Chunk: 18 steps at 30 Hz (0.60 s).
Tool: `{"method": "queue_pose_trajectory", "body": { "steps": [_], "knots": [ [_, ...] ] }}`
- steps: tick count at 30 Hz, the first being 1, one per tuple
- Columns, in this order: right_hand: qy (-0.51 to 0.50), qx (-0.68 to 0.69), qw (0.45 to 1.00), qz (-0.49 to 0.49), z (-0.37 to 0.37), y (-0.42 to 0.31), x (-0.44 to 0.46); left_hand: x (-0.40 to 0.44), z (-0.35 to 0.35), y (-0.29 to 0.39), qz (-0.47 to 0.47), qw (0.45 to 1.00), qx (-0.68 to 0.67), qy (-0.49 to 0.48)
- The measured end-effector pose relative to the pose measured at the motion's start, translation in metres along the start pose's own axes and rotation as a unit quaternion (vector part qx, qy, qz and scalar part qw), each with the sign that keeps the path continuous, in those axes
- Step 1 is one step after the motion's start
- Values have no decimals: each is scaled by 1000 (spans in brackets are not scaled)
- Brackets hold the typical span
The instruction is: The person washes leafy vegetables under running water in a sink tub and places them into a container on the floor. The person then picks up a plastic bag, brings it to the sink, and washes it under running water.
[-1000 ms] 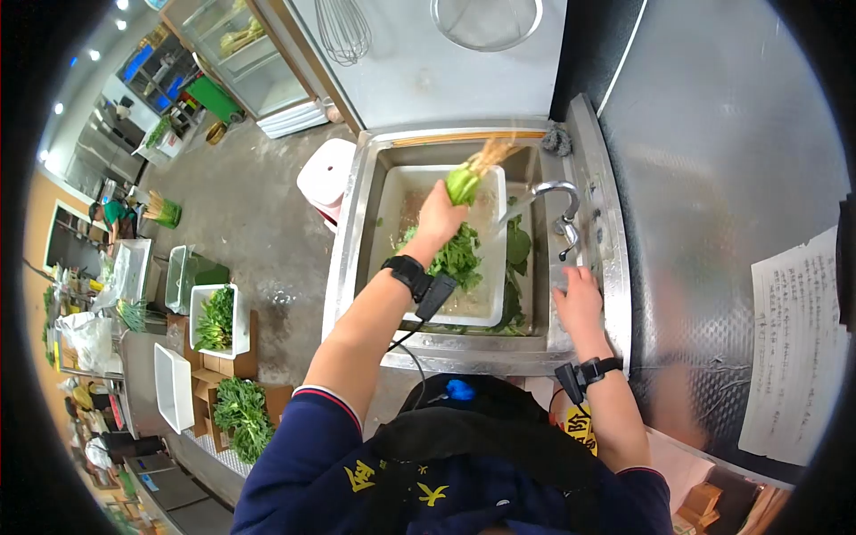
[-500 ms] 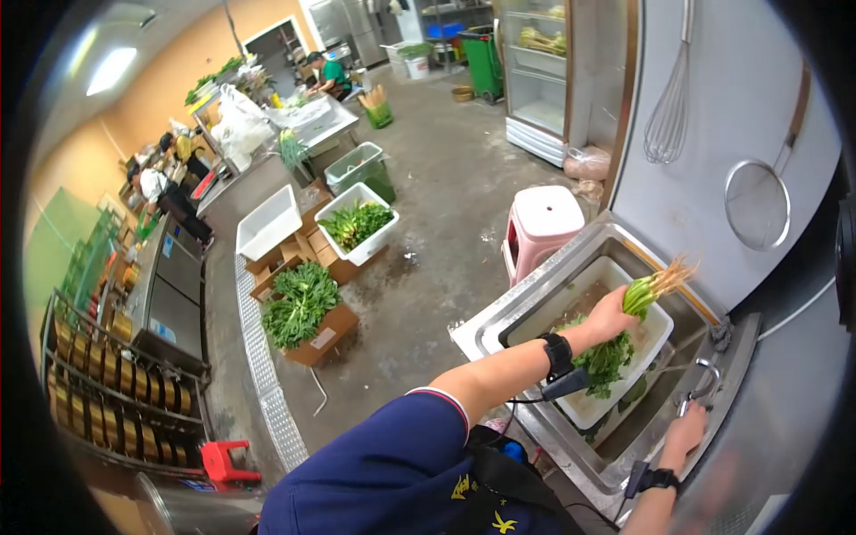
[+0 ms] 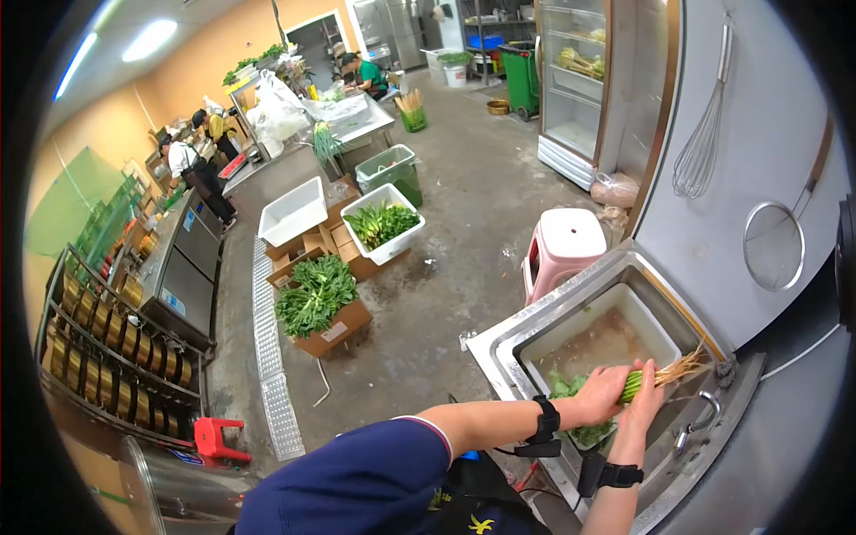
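A bunch of leafy greens (image 3: 632,387) with green stems and long pale-brown roots lies across the sink. My left hand (image 3: 601,398) is closed around its stems on the leafy side. Close beside it, my right hand (image 3: 640,407) wraps the stems nearer the roots. The leaves hang below my left hand, partly hidden by it, over a white plastic tub (image 3: 546,343) that holds cloudy water. This tub sits in the stainless-steel sink (image 3: 505,349). Just right of my right hand is the curved tap (image 3: 711,408), with water apparently running from it.
A pink stool (image 3: 571,234) stands beyond the sink. On the wall hang a whisk (image 3: 704,143) and a strainer (image 3: 774,245). Boxed greens (image 3: 316,294) and a white crate of greens (image 3: 383,225) are on the floor. Several people work at the far counters.
My right hand has left the tap handle and joined my left on the stems. My left hand has brought the greens lower, toward the tap. The view has shifted slightly.
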State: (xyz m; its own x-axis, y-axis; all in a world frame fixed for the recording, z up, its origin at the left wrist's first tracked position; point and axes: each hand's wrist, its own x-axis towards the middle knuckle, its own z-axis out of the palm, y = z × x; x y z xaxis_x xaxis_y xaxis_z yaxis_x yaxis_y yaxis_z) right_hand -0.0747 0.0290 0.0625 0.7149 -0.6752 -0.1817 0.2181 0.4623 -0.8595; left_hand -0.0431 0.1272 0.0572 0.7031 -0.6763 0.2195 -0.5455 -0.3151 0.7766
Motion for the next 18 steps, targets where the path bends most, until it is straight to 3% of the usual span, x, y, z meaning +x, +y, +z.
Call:
{"method": "queue_pose_trajectory", "body": {
  "steps": [2,3,6,8,10,12,14,16,18],
  "knots": [
    [-33,-103,994,-29,3,-11,5,-14,-29,4,5,987,160,-34],
    [-42,-131,988,-64,8,-21,6,-15,-50,0,-19,982,147,-116],
    [-65,-192,963,-178,36,-81,-13,-38,-114,-33,22,985,152,-82],
    [-75,-171,955,-230,60,-108,-39,-61,-153,-74,-8,989,141,-41],
    [-58,-360,857,-365,44,-82,-25,-95,-198,-119,-52,988,145,-32],
    [-46,-533,836,-120,5,-10,31,-138,-240,-171,-125,979,154,-52],
    [34,-523,785,-331,-47,54,57,-194,-283,-233,-186,957,210,-67],
    [77,-506,834,-203,-22,46,38,-246,-336,-286,-267,919,269,-110],
    [42,-518,830,-203,-17,27,31,-308,-381,-337,-325,886,320,-80]
  ]
}}
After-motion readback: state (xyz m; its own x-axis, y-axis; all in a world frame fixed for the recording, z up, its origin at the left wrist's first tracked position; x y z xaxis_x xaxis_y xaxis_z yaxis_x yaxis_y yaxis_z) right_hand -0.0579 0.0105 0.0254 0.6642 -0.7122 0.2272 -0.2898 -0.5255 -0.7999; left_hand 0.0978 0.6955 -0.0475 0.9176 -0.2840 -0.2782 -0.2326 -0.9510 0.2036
